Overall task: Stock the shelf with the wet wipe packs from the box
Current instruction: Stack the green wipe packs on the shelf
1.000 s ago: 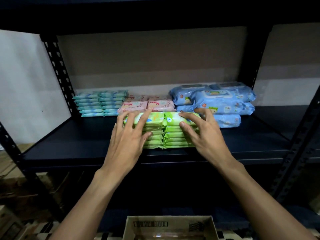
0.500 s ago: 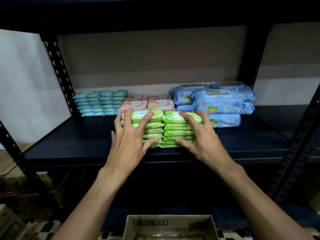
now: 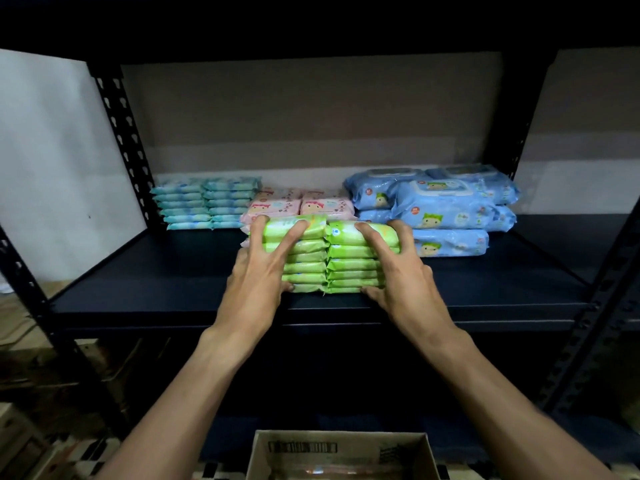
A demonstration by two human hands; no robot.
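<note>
Down at the frame's bottom edge, below the green packs (image 3: 346,268), the cardboard box (image 3: 339,448) gets cut off, so can't really see what's inside. Pink packs (image 3: 325,205) right behind the green ones are mostly hidden by them. The green packs sit near the shelf's (image 3: 156,278) front edge in two side-by-side columns, every pack flat, long axis running left-right along that edge, crimped ends meeting in the middle. My left hand (image 3: 256,275) and right hand (image 3: 401,271) each clamp a column, fingers curled over the top pack, thumbs at the bottom one. Teal packs (image 3: 204,202) sit back-left of the green, big blue packs (image 3: 446,206) back-right. Dark metal shelving, hole-punched uprights, pale wall behind, pretty dim.
</note>
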